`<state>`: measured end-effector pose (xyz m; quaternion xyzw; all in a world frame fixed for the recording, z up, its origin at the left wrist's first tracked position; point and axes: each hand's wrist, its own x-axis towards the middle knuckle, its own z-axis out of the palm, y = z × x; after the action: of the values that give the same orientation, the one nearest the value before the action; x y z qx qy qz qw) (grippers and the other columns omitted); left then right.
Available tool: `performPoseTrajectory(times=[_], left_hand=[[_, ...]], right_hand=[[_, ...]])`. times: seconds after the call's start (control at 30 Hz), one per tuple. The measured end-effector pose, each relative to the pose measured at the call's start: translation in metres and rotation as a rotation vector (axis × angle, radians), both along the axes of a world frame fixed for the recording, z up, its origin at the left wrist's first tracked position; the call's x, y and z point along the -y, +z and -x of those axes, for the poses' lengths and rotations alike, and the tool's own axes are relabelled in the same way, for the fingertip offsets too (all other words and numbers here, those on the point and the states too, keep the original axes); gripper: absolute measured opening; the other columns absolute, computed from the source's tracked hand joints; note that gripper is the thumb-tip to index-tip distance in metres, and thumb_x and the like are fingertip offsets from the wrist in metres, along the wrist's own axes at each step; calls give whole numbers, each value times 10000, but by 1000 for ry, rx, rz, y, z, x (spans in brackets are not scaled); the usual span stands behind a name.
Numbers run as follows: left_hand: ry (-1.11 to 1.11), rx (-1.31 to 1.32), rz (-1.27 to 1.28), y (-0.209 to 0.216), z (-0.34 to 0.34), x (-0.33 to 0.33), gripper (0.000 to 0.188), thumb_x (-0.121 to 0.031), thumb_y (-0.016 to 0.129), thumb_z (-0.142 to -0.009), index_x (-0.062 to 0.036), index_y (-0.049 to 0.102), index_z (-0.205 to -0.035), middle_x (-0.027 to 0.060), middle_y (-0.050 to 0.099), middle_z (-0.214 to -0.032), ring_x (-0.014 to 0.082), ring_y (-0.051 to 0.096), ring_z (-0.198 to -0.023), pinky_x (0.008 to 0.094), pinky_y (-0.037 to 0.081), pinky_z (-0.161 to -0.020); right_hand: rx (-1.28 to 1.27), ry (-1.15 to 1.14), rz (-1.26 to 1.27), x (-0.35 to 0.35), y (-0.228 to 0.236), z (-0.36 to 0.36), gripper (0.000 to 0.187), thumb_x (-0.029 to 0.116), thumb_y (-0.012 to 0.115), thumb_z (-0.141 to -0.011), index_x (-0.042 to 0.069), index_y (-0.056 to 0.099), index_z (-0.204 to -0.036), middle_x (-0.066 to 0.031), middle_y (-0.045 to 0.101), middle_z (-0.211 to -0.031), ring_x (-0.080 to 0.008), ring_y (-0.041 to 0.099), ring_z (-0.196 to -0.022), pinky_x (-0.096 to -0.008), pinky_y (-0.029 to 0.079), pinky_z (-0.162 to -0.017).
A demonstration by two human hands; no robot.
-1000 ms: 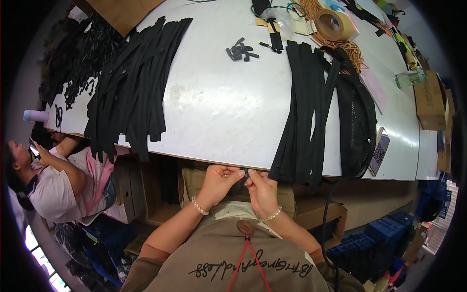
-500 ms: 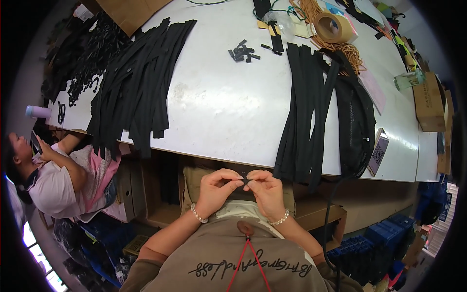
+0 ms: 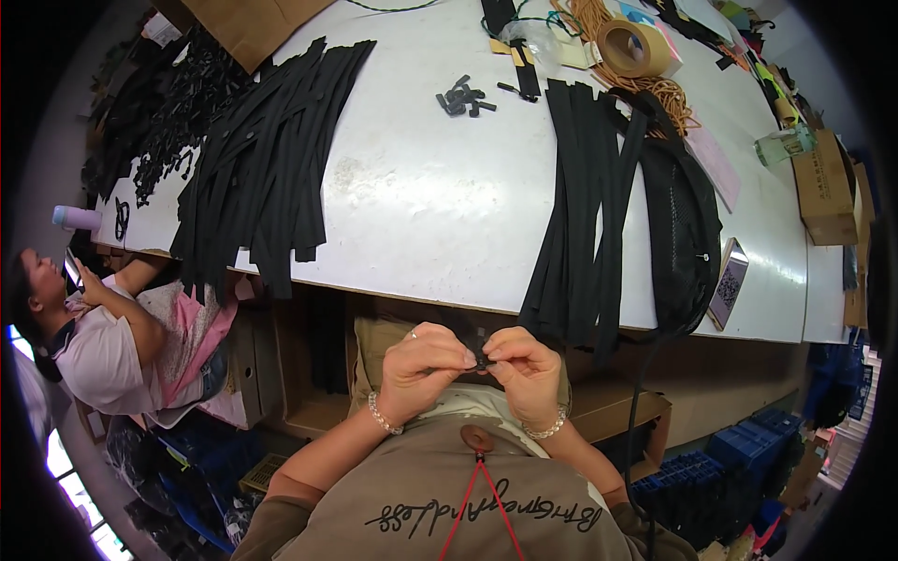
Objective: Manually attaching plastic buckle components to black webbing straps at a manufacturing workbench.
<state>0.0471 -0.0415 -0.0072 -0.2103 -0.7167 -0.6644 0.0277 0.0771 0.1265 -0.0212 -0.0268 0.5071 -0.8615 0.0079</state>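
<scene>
Both my hands meet in front of my chest, just off the table's near edge. My left hand [image 3: 418,367] pinches a small black piece [image 3: 482,362] between thumb and fingertips. From the other side my right hand [image 3: 527,374] pinches the same piece, its fingers closed. Fingertips cover much of it, so its exact kind cannot be made out. Beyond my right hand, long black fabric strips [image 3: 582,215] lie on the white table [image 3: 421,215] and hang over its near edge. Farther back sits a little pile of small black pieces [image 3: 465,97].
Another heap of black strips [image 3: 271,154] covers the table's left side. A black bag [image 3: 678,224], a phone [image 3: 728,285], a tape roll [image 3: 641,49] and orange cord [image 3: 655,93] lie at right. A person [image 3: 131,327] sits at left. Cardboard boxes [image 3: 617,421] stand below the table.
My hands have moved slightly apart, the right one shifting a little right and down. More of the small black piece shows between my fingertips.
</scene>
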Motion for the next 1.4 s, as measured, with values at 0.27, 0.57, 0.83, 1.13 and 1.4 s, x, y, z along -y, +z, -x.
performPoseTrajectory(times=[0.27, 0.57, 0.83, 1.13, 1.4], left_hand=[[73, 514, -114, -17, -10, -5, 114, 25, 681, -752, -37, 629, -833, 22, 640, -795, 110, 587, -740, 236, 468, -674], [74, 994, -240, -41, 8, -11, 95, -52, 642, -833, -14, 602, -910, 3, 626, -811, 38, 555, -705, 161, 442, -621], [83, 1038, -373, -49, 9, -17, 86, -40, 628, -842, 0, 597, -911, 30, 633, -836, 65, 585, -766, 194, 473, -707], [73, 1041, -409, -50, 10, -16, 88, -25, 624, -840, 14, 594, -913, 44, 633, -879, 75, 585, -801, 212, 469, -751], [89, 1023, -455, -50, 9, -18, 70, -3, 602, -844, 21, 608, -910, 58, 643, -886, 90, 598, -806, 230, 484, -756]], right_hand=[[426, 27, -13, 1, 1, -3, 103, -69, 590, -822, -54, 582, -923, -64, 591, -807, -111, 591, -671, -222, 512, -638], [743, -13, 228, 2, -28, 12, 117, 11, 637, -821, 15, 581, -924, -23, 571, -731, -101, 530, -570, -242, 436, -527], [777, -105, 422, 10, -28, 15, 81, 7, 609, -837, 56, 553, -869, -6, 538, -755, -99, 487, -565, -252, 394, -524], [779, -233, 388, 20, -23, 16, 102, -25, 588, -834, 61, 538, -848, -1, 519, -744, -86, 441, -579, -240, 373, -538], [797, -314, 396, 26, -19, 20, 117, -35, 578, -836, 69, 523, -842, 1, 515, -736, -82, 450, -602, -235, 376, -549]])
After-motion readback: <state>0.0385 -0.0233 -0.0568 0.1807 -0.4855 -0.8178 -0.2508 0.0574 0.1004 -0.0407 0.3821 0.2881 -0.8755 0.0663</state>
